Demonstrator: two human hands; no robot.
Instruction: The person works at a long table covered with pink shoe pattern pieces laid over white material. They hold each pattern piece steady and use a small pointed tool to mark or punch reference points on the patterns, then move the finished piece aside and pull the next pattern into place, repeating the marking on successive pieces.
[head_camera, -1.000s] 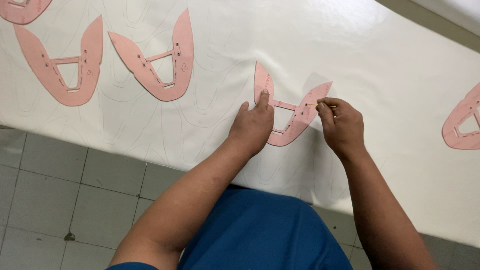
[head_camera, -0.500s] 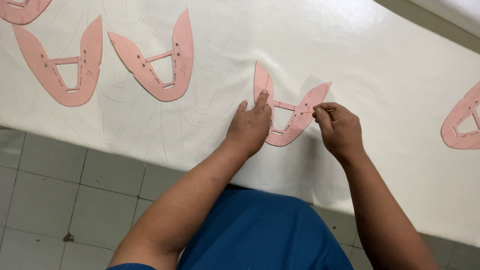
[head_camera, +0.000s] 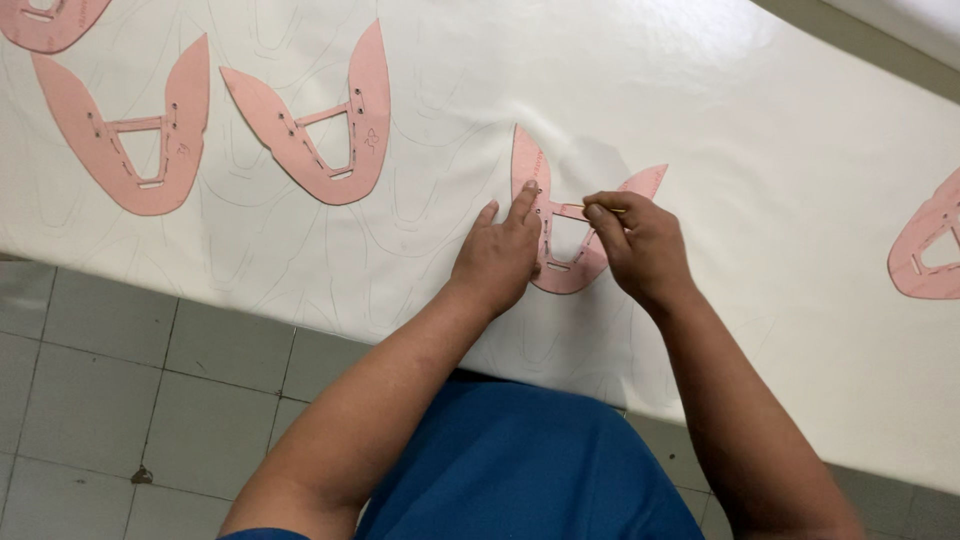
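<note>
A pink U-shaped pattern template (head_camera: 532, 165) lies on a wide white sheet (head_camera: 700, 110) spread over the table. My left hand (head_camera: 497, 255) presses flat on the template's left arm, index finger stretched along it. My right hand (head_camera: 637, 245) pinches a thin pencil-like marker (head_camera: 606, 210) whose tip rests at the inner edge of the template's opening. Faint traced outlines cover the sheet around the template.
Two more pink templates (head_camera: 320, 120) (head_camera: 125, 130) lie on the sheet to the left, part of another (head_camera: 40, 20) at the top left corner and one (head_camera: 930, 250) at the right edge. Grey floor tiles (head_camera: 120, 400) show below the table's near edge.
My right hand has moved left along the template, from its right arm toward the inner opening. My left hand has stayed pressed on the template.
</note>
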